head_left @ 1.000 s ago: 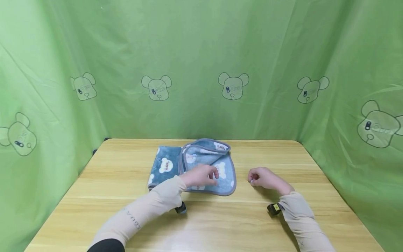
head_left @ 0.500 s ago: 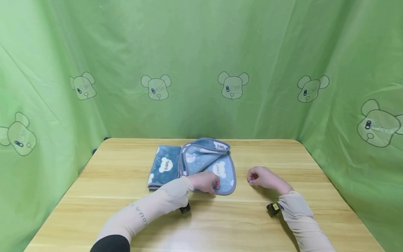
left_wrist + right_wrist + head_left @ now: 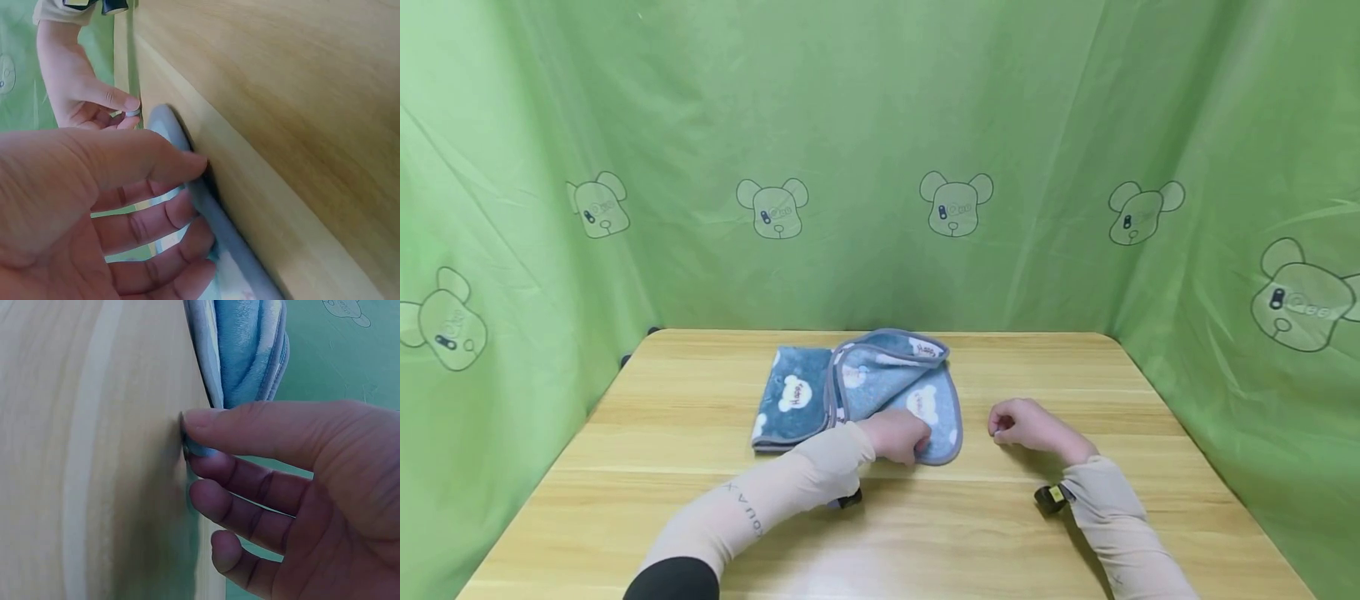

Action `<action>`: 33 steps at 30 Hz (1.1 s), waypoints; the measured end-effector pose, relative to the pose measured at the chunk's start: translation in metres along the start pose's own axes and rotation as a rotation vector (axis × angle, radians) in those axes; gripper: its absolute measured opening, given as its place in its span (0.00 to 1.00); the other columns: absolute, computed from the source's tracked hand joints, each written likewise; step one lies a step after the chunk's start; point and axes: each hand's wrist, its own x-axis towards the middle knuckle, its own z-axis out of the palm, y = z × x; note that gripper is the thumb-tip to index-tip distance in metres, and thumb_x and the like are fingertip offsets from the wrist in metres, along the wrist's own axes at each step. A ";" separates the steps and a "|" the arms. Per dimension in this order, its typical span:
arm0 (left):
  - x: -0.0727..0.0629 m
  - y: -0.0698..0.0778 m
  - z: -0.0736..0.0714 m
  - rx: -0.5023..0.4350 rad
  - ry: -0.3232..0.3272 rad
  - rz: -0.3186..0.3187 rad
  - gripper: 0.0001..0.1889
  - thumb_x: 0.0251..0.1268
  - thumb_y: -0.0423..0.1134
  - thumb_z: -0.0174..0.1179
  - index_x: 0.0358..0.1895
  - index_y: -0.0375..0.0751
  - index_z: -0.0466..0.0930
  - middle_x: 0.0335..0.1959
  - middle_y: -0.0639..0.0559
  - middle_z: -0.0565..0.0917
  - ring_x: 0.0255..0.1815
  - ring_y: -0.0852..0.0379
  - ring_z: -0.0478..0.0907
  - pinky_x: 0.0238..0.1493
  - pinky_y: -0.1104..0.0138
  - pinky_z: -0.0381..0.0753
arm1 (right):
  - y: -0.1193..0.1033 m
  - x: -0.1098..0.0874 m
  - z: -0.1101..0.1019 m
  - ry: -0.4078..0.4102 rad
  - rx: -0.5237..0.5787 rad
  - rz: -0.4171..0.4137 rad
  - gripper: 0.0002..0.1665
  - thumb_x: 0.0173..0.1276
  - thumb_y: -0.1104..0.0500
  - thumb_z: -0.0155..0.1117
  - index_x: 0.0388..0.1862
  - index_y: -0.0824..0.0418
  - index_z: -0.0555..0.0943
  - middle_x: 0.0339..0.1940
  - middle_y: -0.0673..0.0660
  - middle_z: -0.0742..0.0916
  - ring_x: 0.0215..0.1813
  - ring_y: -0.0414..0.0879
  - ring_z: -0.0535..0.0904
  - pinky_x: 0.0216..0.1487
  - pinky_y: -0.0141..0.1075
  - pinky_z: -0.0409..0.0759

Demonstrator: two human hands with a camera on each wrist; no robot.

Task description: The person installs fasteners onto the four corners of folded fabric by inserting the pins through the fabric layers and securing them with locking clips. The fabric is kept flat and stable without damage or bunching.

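A blue fleece blanket (image 3: 936, 417) with white bear heads and grey edging lies folded on the table, its right half flipped into loose layers. My left hand (image 3: 897, 435) is at its near right edge. In the left wrist view, thumb and curled fingers of the left hand (image 3: 134, 206) pinch the grey edging (image 3: 228, 234). To the right of the blanket, apart from it, my right hand (image 3: 1028, 427) rests low over the table. Thumb and forefinger of that right hand (image 3: 281, 469) pinch a small bluish-grey thing (image 3: 200, 449), mostly hidden, kind unclear.
The pale wooden table (image 3: 940, 533) has rounded far corners. Green curtains (image 3: 865, 275) with mouse-like outlines hang behind it and along both sides. A small black camera (image 3: 1049, 499) is strapped to the right wrist.
My left hand has come down and nearer from above the blanket to its near right edge, and its fingers have closed on the edging. The right hand stays nearly still.
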 end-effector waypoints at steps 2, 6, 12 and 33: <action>-0.001 0.001 -0.001 0.013 0.011 0.003 0.06 0.50 0.34 0.67 0.31 0.47 0.80 0.26 0.60 0.77 0.28 0.63 0.70 0.32 0.75 0.69 | -0.001 0.000 -0.001 -0.005 0.001 -0.001 0.06 0.56 0.69 0.68 0.28 0.61 0.79 0.25 0.50 0.81 0.30 0.37 0.71 0.33 0.29 0.71; 0.001 -0.007 0.004 -0.040 0.032 0.005 0.04 0.55 0.37 0.65 0.34 0.47 0.80 0.29 0.60 0.79 0.29 0.63 0.71 0.34 0.74 0.71 | 0.000 0.001 -0.002 -0.011 -0.005 0.000 0.04 0.57 0.67 0.68 0.29 0.62 0.80 0.26 0.49 0.82 0.30 0.37 0.73 0.35 0.29 0.73; 0.001 -0.017 0.003 -0.173 0.067 -0.013 0.03 0.60 0.40 0.63 0.35 0.48 0.80 0.31 0.60 0.80 0.32 0.65 0.74 0.37 0.74 0.73 | -0.003 0.002 -0.004 0.003 0.001 -0.013 0.03 0.56 0.67 0.68 0.30 0.62 0.82 0.26 0.49 0.84 0.30 0.37 0.74 0.34 0.29 0.75; -0.021 -0.052 -0.020 -0.586 0.442 -0.183 0.09 0.74 0.44 0.52 0.48 0.45 0.76 0.25 0.55 0.77 0.22 0.62 0.70 0.26 0.70 0.70 | -0.052 0.022 0.000 0.193 0.141 -0.256 0.03 0.61 0.61 0.70 0.34 0.59 0.84 0.31 0.48 0.85 0.35 0.33 0.75 0.35 0.30 0.75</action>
